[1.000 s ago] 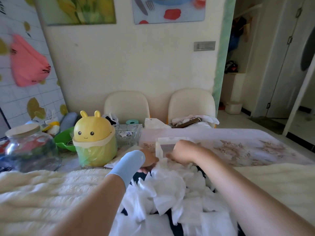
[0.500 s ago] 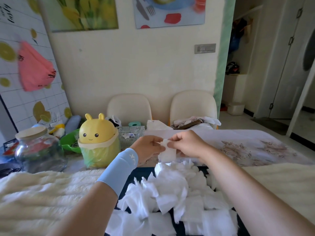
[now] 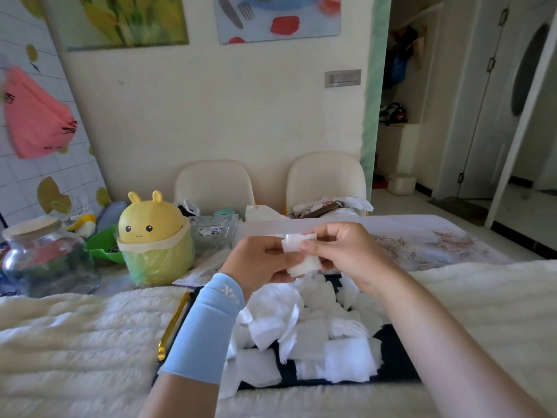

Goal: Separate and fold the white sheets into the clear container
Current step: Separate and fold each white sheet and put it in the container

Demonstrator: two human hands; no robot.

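Your left hand (image 3: 265, 262) and right hand (image 3: 346, 254) share a pinching grip on one small white sheet (image 3: 301, 258), mid-air. Below, a heap of unfolded sheets (image 3: 304, 336) covers the dark tray (image 3: 394, 357); most work seems left, and the clear container is unseen.

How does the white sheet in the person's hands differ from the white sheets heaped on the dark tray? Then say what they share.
The held sheet is up in the air, pinched by the left hand and right hand; the heaped sheets lie on the dark tray. The held sheet is single and apart; the heaped sheets overlap, rumpled. Both are white and soft-looking.
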